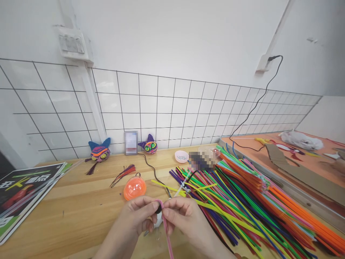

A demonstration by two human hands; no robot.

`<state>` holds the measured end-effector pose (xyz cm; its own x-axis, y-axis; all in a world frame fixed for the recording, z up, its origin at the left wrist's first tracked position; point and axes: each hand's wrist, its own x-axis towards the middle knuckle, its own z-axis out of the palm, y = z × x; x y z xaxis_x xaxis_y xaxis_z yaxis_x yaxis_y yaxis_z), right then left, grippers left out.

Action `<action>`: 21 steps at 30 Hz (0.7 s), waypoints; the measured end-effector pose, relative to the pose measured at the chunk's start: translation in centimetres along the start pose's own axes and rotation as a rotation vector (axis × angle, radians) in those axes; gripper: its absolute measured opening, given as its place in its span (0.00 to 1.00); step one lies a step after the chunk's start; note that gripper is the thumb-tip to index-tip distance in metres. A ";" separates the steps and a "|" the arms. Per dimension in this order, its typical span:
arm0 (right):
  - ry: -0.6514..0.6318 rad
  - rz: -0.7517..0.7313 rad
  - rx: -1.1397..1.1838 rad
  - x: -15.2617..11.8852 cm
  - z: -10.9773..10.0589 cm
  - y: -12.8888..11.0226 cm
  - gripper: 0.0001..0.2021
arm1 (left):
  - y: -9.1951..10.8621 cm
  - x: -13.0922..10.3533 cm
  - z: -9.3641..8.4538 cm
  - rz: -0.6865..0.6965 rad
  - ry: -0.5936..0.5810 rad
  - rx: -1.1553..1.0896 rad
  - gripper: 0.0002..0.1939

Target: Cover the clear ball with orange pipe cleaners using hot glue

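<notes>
Near the front of the wooden table, my left hand (141,214) pinches a small black piece with a pink strip (167,235) over it. My right hand (183,216) is beside it, thumb and fingers closed on the same pink strip, which hangs down between the hands. Below the fingers a white rounded object (158,220) is partly hidden. A glossy orange dome (135,187) lies just beyond my left hand. Many coloured fuzzy stems (229,212) are spread to the right of my right hand.
Two yarn-wrapped cat heads, one blue-eared (99,153) and one purple-eared (150,144), stand by the wall with a small screen (131,143) between them. A pink bowl (182,157) is behind the stems. Magazines (27,194) lie left; cardboard (302,172) lies right.
</notes>
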<state>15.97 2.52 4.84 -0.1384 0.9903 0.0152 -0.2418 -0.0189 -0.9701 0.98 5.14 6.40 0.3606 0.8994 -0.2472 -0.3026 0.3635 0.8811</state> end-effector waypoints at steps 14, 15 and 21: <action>-0.031 -0.035 -0.012 -0.2 0.2 0.0 0.18 | -0.3 -0.2 0.1 0.016 -0.015 0.006 0.14; -0.038 -0.040 -0.023 -0.2 0.2 0.0 0.18 | -0.4 -0.2 0.1 0.016 -0.011 0.001 0.15; -0.035 -0.018 -0.032 -0.2 0.2 0.0 0.19 | -0.6 -0.1 0.2 -0.010 -0.034 -0.026 0.16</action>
<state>15.83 2.31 4.85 -0.1680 0.9849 0.0410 -0.2138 0.0041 -0.9769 1.26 4.83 5.99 0.3931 0.8871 -0.2418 -0.3219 0.3791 0.8676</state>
